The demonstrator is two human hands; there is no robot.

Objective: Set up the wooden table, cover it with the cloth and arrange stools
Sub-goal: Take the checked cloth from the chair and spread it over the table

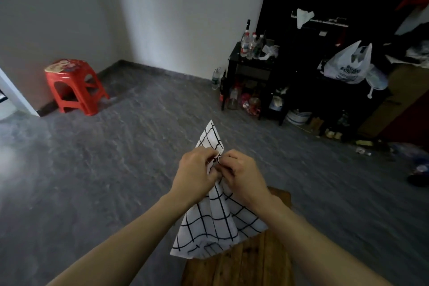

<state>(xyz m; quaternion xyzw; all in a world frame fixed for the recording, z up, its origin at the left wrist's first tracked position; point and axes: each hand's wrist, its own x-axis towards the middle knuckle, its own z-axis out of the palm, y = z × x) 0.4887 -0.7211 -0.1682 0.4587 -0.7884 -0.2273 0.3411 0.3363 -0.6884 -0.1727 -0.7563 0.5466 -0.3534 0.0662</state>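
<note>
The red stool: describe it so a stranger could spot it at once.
Look to the room's far left, where the grey floor meets the wall. The red stool stands there alone, a low plastic one with a printed seat, the only bright red thing on the floor.

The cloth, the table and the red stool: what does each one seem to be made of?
Cloth: looks like thin woven fabric, white with a black grid; it folds and drapes softly from both hands.
Table: wood, probably planks, brown with visible grain and seams, dull finish.
Stool: seems moulded plastic, glossy red, with a printed picture on the seat.
</note>
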